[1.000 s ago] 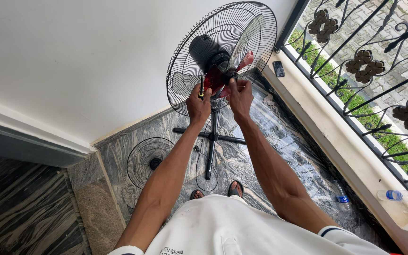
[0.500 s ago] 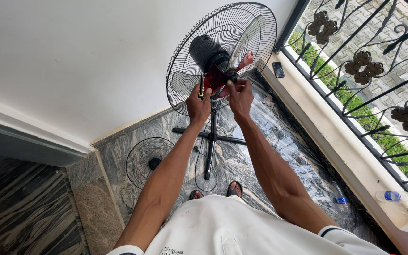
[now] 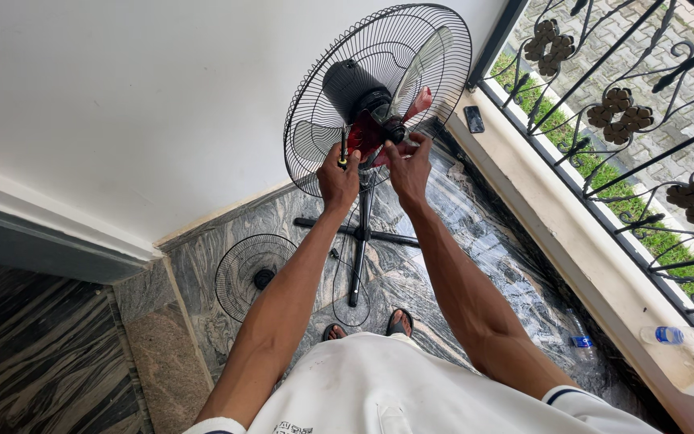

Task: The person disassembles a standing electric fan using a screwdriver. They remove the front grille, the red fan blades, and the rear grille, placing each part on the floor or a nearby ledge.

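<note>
White wall (image 3: pixel 122 96) — veined marble floor (image 3: pixel 459 241)

a home balcony: polished stone floor (image 3: pixel 443 241), white wall (image 3: pixel 122 96), ornate iron railing (image 3: pixel 628 104) over grass (image 3: pixel 644 217)

Upright black stand fan (image 3: pixel 363 72), front grille off

Fan guard (image 3: pixel 315 96) black wire metal; blades (image 3: pixel 423 60) translucent plastic; floor (image 3: pixel 475 241) glossy polished stone.
</note>
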